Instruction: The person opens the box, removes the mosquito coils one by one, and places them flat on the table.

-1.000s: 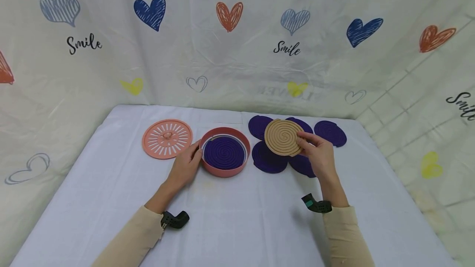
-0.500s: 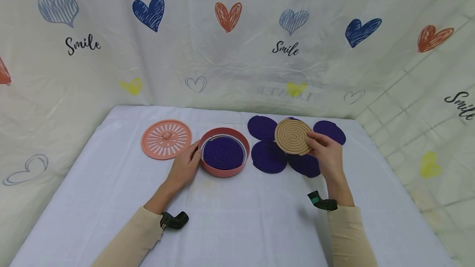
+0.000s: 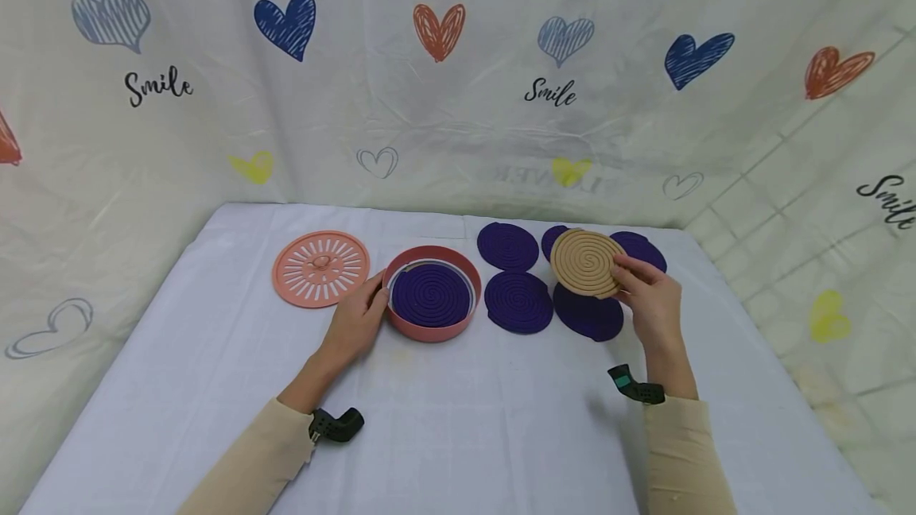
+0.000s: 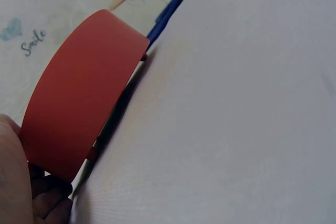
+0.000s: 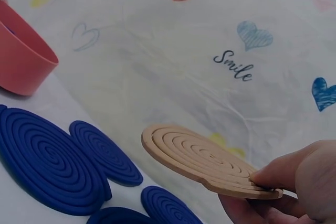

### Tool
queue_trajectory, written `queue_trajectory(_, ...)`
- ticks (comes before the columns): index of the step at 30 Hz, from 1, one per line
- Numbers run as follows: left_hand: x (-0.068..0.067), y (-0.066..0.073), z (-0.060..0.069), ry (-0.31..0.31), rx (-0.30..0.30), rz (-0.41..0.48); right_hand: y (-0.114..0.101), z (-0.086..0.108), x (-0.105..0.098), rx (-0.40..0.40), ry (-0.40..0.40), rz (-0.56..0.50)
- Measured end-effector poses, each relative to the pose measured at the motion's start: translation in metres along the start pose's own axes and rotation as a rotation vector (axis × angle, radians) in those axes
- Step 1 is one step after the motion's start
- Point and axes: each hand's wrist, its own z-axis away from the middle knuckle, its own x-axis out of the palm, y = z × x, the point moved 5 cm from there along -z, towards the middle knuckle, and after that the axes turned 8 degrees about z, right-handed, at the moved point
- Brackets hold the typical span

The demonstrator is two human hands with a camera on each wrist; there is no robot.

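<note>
Pink container (image 3: 433,333), purple coil (image 3: 432,296) inside

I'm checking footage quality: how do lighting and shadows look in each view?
Head: bright, a soft shadow on the white cloth beside the right sleeve; left wrist: a dark shadow beneath the round container; right wrist: dimmer, yet grooves on the tan coil show clearly.
</note>
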Motion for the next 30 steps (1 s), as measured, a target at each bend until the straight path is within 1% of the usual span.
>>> queue_trajectory(10,0.0,0.001,0.001,-0.008,-0.008,0.005,0.002,-0.002,-0.015,0.024,0.037,-0.068)
queue_trajectory(20,-0.001,0.001,0.0,-0.001,-0.004,-0.008,0.007,-0.007,-0.032,0.104,0.099,-0.128)
queue_trajectory(26,0.0,0.002,0.0,0.001,0.001,0.002,0.008,-0.008,-0.04,0.118,0.114,-0.186)
queue_trajectory(30,0.0,0.001,0.001,0.005,-0.001,0.001,0.01,-0.01,-0.047,0.14,0.139,-0.213)
